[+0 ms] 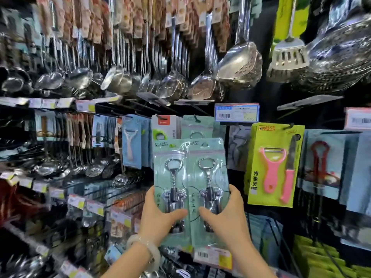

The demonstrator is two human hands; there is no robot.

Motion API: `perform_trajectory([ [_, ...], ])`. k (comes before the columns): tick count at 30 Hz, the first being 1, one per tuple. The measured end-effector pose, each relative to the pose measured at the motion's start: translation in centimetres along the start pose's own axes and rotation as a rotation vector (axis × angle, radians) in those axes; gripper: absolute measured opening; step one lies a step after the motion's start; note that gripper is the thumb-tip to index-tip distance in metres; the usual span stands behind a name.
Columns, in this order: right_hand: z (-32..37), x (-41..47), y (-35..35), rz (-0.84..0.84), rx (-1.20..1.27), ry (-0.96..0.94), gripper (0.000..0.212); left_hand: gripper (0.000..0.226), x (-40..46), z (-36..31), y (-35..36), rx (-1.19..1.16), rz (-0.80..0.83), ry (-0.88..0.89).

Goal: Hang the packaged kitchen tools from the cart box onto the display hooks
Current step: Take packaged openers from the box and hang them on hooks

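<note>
a wall of hanging steel ladles and skimmers (124,77) fills the upper half of the frame, with a slotted turner (288,57) at upper right. below them, across the middle, rows of carded tools hang on hooks: a yellow-green card with a pink peeler and knife (274,167) at centre right, a red opener on a blue card (320,163) further right, and a pale peeler on a blue card (130,141) left of centre. a blue price tag (236,112) sits above centre right. in the lower centre, two mint-green corkscrew packs (190,189) are held side by side, overlapping at their inner edges, raised in front of a hook carrying similar green packs (197,125). the left hand (160,215), with a pale bangle (145,251) on its wrist, grips the left pack, thumb across its front. the right hand (224,213) grips the right pack the same way, thumb on the front, fingers curled round the right edge
</note>
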State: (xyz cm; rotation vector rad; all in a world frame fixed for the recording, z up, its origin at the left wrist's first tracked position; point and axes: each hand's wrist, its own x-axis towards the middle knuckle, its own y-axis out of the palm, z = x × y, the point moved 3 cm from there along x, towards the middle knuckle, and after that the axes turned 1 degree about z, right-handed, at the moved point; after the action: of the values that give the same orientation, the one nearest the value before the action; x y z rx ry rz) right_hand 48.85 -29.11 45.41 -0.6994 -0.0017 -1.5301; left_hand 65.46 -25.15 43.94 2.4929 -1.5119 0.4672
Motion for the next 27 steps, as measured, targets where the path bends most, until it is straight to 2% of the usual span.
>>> perform_trajectory([
  [11, 2.1, 4.0, 3.0, -0.108, -0.064, 0.018, 0.098, 0.101, 6.5, -1.2, -1.6, -0.066, 0.063, 0.074],
  [15, 3.4, 5.1, 4.1, -0.159, -0.076, 0.001, 0.096, 0.082, 8.9, -2.3, -2.2, -0.057, 0.087, 0.11],
  [22, 5.1, 6.5, 5.1, -0.241, -0.132, -0.019, 0.096, 0.074, 11.8, -2.2, -3.3, -0.092, 0.145, 0.149],
  [23, 5.3, 6.7, 5.2, -0.251, -0.129, -0.013, 0.097, 0.075, 12.2, -1.7, -3.6, -0.097, 0.143, 0.151],
  [27, 5.7, 7.2, 5.9, -0.264, -0.122, 0.02, 0.1, 0.101, 13.5, -0.4, -4.7, -0.087, 0.145, 0.147],
])
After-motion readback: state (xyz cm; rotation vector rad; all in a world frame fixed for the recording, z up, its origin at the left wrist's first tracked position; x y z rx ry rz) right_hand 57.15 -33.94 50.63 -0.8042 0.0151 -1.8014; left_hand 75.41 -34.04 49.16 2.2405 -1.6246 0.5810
